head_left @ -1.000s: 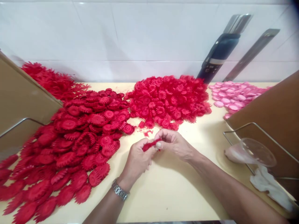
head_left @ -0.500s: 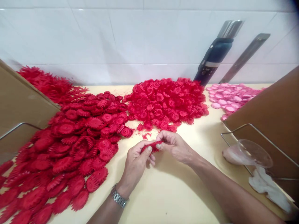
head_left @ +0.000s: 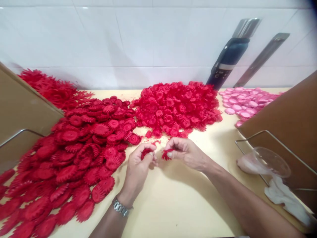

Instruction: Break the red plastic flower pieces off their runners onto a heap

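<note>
My left hand, with a metal watch on its wrist, is closed on a red fringed disc, partly hidden by the fingers. A short gap to the right, my right hand pinches a smaller red fringed flower piece between thumb and fingers. Both are held just above the pale yellow tabletop. Left of my hands spreads a heap of larger red fringed discs. Straight ahead lies a pile of smaller red fringed flower pieces.
Long red petal strips lie at the back left, pink discs at the back right. A dark bottle and a metal bar lean near the tiled wall. Brown panels flank both sides. A clear plastic cup and white tissue are at right.
My hands were together on the red pieces; now they are apart. The left hand has moved slightly left and up with the disc, while the right hand keeps the smaller piece.
</note>
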Available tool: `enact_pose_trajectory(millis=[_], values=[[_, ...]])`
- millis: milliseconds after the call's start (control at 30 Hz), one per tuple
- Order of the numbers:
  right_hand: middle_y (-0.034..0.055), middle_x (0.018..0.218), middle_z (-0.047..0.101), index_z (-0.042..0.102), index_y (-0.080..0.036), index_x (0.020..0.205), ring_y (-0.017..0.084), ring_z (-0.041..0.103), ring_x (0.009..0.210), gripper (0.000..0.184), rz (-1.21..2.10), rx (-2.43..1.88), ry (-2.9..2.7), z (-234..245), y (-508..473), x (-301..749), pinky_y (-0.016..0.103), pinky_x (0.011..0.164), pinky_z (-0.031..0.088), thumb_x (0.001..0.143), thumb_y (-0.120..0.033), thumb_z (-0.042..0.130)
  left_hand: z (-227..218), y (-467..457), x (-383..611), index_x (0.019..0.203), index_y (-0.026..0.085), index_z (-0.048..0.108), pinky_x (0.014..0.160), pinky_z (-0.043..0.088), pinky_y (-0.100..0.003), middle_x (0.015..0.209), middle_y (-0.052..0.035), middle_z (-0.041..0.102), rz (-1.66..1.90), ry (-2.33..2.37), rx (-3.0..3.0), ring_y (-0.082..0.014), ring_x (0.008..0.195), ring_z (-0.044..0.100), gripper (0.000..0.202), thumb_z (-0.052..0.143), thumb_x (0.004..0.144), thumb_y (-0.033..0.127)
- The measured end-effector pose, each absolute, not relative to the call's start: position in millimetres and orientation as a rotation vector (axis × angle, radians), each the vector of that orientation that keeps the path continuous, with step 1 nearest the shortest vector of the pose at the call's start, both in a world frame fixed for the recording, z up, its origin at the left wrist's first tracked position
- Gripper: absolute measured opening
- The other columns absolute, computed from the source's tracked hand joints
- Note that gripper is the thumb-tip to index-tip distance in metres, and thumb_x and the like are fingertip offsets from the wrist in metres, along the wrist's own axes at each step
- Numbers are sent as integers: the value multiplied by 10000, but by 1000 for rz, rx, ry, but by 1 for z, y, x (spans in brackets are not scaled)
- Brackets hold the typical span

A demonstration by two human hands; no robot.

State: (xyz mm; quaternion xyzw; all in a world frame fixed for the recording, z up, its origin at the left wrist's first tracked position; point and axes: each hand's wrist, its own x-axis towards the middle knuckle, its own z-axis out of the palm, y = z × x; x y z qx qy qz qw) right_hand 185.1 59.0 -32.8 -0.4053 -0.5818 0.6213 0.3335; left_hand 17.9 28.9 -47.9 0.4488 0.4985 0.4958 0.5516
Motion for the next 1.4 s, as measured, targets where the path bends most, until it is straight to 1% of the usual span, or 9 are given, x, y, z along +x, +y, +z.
enact_pose_trajectory(millis=[133, 333, 500, 633, 767, 900, 1033, 1200, 1400], values=[[-17, 689, 551, 542, -152, 761, 95, 512, 637, 72, 1520, -1010, -1540, -36, 56, 184, 236, 602, 398, 733, -196, 591, -43, 26, 21, 860, 170, 566, 472, 426, -199, 581, 45, 531, 953, 1080, 1095, -82, 485, 514, 144, 571, 764, 277], [9, 795, 616, 554, -167, 935, 119, 565, 715, 186, 1474, -994, -1532, -39, 51, 178, 265, 670, 444, 766, -234, 592, -45, 25, 28, 777, 150, 573, 427, 412, -176, 545, 47, 511, 1023, 1226, 1198, -65, 448, 473, 122, 541, 780, 268], [7, 687, 631, 522, -161, 739, 146, 605, 648, 203, 1652, -982, -1438, -38, 51, 176, 288, 620, 473, 731, -308, 661, -46, 24, 27, 802, 148, 577, 441, 441, -189, 577, 35, 539, 1088, 1252, 1174, -78, 480, 502, 143, 581, 756, 284], [11, 640, 636, 515, -168, 747, 163, 622, 622, 196, 1727, -780, -1419, -36, 49, 175, 328, 635, 494, 801, -342, 588, -46, 24, 23, 843, 158, 580, 399, 395, -185, 523, 40, 533, 1039, 1184, 1143, -80, 427, 489, 185, 584, 763, 324], [23, 645, 621, 555, -158, 732, 153, 594, 652, 205, 1468, -940, -1607, -38, 48, 176, 299, 652, 469, 837, -332, 522, -49, 24, 21, 871, 175, 575, 402, 386, -185, 545, 37, 548, 1004, 1089, 1098, -82, 446, 499, 209, 598, 761, 351], [0, 599, 554, 518, -161, 654, 110, 507, 562, 257, 1200, -1126, -1748, -43, 48, 177, 236, 544, 408, 851, -319, 467, -50, 25, 22, 882, 180, 576, 406, 387, -184, 566, 38, 552, 1008, 1078, 1078, -82, 462, 506, 207, 617, 748, 333], [-6, 588, 545, 515, -159, 655, 108, 505, 564, 275, 1238, -1134, -1831, -42, 47, 176, 233, 553, 406, 867, -310, 428, -51, 25, 23, 828, 166, 568, 372, 359, -176, 512, 46, 532, 1012, 1138, 1076, -77, 417, 480, 166, 610, 749, 307], [3, 656, 594, 517, -166, 701, 125, 544, 608, 194, 1302, -1081, -1640, -40, 47, 175, 251, 582, 425, 799, -329, 557, -49, 25, 24, 851, 181, 544, 365, 369, -173, 553, 52, 545, 1113, 1122, 988, -78, 431, 483, 175, 629, 725, 269], [-41, 582, 507, 450, -179, 607, 92, 450, 554, 251, 1125, -1105, -1680, -45, 48, 176, 219, 540, 357, 708, -266, 663, -47, 25, 23, 900, 186, 587, 415, 426, -193, 674, 33, 581, 1179, 1080, 1075, -82, 496, 514, 210, 648, 723, 281]])
